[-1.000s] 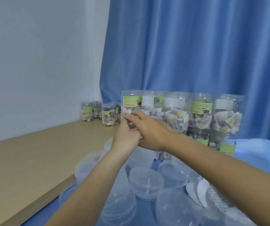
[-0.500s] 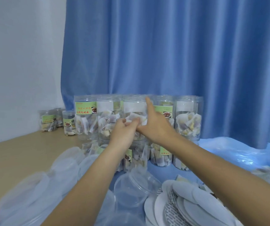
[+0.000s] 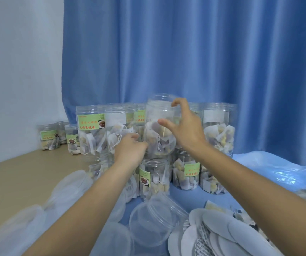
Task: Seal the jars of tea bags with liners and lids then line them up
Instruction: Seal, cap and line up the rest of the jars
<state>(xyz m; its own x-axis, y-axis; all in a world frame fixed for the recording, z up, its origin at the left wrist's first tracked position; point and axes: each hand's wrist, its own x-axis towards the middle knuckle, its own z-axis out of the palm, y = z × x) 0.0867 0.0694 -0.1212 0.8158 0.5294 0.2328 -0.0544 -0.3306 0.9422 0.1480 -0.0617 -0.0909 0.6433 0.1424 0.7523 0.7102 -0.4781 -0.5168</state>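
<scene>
Clear plastic jars of tea bags [image 3: 218, 133] stand stacked in two rows in front of a blue curtain, several with green labels. One unlidded jar [image 3: 157, 115] in the upper row sits higher than its neighbours. My right hand [image 3: 183, 126] curls round its upper right side, thumb across the front and index finger at the rim. My left hand [image 3: 132, 150] grips its lower left side. A clear lid [image 3: 157, 218] lies on its side near me, beside a heap of white round liners [image 3: 222, 235].
Three small labelled jars [image 3: 49, 138] stand far left by the white wall on the tan table [image 3: 19, 174]. A translucent plastic bag with more lids [image 3: 37, 209] lies at the near left. Blue cloth [image 3: 187, 196] covers the right part, with crumpled plastic sheet [image 3: 278, 169] behind.
The view has shifted down and closer. My right hand has spread from a pointed finger to a curl round the middle jar, which now stands higher than the row.
</scene>
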